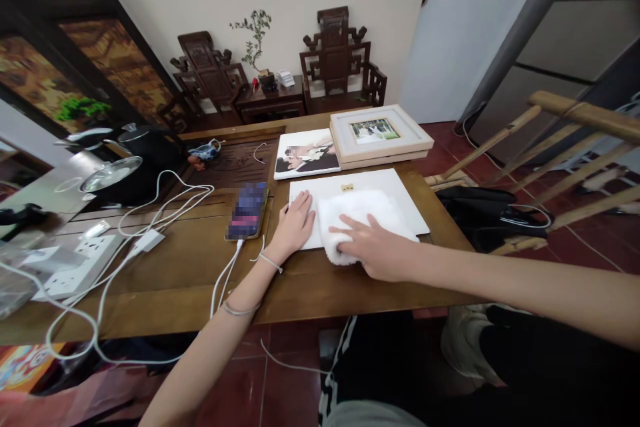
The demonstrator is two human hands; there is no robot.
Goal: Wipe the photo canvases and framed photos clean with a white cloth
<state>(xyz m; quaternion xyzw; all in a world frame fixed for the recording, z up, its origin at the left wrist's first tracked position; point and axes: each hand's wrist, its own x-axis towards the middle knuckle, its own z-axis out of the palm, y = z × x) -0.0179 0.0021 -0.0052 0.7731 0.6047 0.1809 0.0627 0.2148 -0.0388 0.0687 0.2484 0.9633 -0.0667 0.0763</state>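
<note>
A flat white panel (399,185) lies near the front edge of the wooden table, with a small gold bow-shaped piece (347,187) on its upper part. My left hand (296,223) rests on the panel's left edge, fingers stretched out flat and holding nothing. A folded fluffy white cloth (367,203) covers much of the panel and hangs slightly over its near edge. On top of the cloth, my right hand (373,247) presses down and grips it, the fingertips sinking into the pile.
Behind the panel lie a photo print (307,153) and a pale picture frame (415,137). A phone (247,210) with a charging cable is left of my left hand. Farther left are tangled white cables, a power strip (83,267) and a black pot (117,180). A bamboo chair (565,107) stands right.
</note>
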